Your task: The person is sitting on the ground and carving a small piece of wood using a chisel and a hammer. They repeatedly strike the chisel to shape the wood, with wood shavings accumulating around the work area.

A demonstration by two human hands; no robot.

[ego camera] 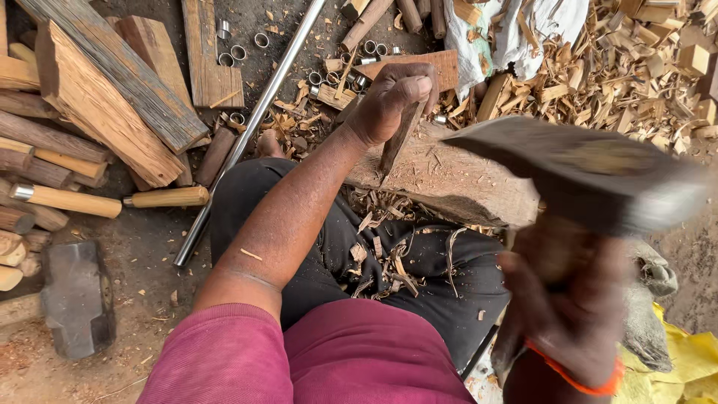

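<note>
My left hand grips the top of a short wooden stick, holding it upright on a thick wooden chopping block that lies across my lap. My right hand is raised close to the camera and is shut on the wooden handle of a hatchet whose broad metal head is blurred with motion, above and to the right of the stick. Wood shavings lie on my dark trousers below the block.
Split planks and round turned handles are piled at the left. A long metal tube runs diagonally past small metal rings. A heavy hammer head lies at lower left. Wood chips heap at upper right.
</note>
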